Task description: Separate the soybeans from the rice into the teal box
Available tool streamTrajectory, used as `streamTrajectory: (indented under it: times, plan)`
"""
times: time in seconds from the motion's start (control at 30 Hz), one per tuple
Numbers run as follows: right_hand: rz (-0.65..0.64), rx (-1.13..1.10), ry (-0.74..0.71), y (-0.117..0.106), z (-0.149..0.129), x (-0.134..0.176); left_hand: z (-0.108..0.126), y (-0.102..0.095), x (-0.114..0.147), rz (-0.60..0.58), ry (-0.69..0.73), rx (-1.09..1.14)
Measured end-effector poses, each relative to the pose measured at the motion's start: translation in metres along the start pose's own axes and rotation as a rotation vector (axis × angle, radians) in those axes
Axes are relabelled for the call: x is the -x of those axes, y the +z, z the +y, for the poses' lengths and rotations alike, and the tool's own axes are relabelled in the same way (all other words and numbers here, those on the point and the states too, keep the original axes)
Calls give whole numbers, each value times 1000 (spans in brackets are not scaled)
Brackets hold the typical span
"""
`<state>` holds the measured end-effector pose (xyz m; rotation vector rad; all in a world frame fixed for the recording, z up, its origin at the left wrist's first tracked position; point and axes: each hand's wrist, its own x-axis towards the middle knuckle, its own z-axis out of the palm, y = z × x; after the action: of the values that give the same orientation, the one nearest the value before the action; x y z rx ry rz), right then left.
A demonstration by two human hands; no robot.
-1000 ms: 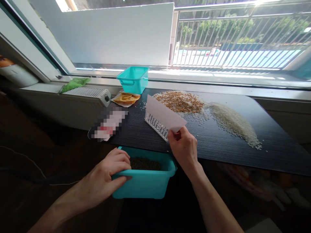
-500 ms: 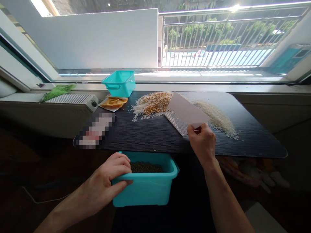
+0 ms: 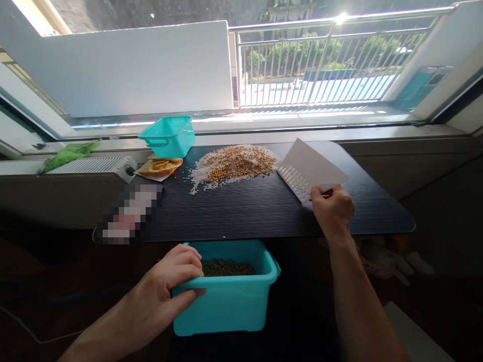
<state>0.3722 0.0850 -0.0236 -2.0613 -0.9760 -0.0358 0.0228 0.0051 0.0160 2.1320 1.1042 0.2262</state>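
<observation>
My left hand (image 3: 174, 281) grips the rim of a turquoise plastic bin (image 3: 222, 309) at its left corner, fingers inside and thumb outside. Small dark green beans (image 3: 228, 268) lie in the bin, just below the table's front edge. In my right hand (image 3: 334, 208) is a thin white sheet with rows of slots (image 3: 315, 163), pinched at its lower edge and tilted over the table's right half. Left of the sheet spreads a pile of yellow beans (image 3: 241, 163) mixed with white grains (image 3: 204, 171). What lies behind the sheet is hidden.
The dark table (image 3: 211, 216) carries a blurred-out flat object (image 3: 130, 213), orange slices on paper (image 3: 160, 166) and a second turquoise bin (image 3: 169, 136) at the back left. A radiator (image 3: 94, 168) with a green cloth (image 3: 70, 155) stands left, below the window.
My right hand has moved the slotted sheet rightward, away from the mixed pile. The white grain heap right of it no longer shows. The view has shifted slightly; my left hand keeps its grip.
</observation>
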Motion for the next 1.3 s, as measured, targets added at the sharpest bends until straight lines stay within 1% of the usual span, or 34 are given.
streamTrajectory:
  times: [0.1, 0.23, 0.4, 0.63, 0.73, 0.87, 0.97, 1.1, 1.2, 1.3]
  plan:
    - [25, -8, -10, 0, 7, -14, 2, 0, -2, -14, 8, 10]
    - [2, -96, -94, -4, 15, -24, 5, 2, -7, -33, 36, 23]
    - [-63, -138, -204, -9, 21, -19, 11, 7, -12, -34, 59, 43]
    - [-179, -206, -275, -14, 28, -7, 19, 13, -18, -32, 78, 125]
    - [-258, -263, -265, -19, 28, 2, 19, 17, -22, -28, 84, 142]
    - [-359, -389, -205, -26, 21, 10, 19, 21, -28, -4, 84, 170]
    - [-354, -448, -179, -32, 16, 9, 22, 23, -32, -6, 94, 181]
    - [-351, -468, -170, -44, 15, 5, 27, 22, -33, -15, 116, 184]
    - [-401, -471, -176, -50, 18, 8, 27, 21, -33, -13, 122, 177]
    - [-499, -494, -210, -54, 21, 15, 26, 21, -32, -16, 111, 166]
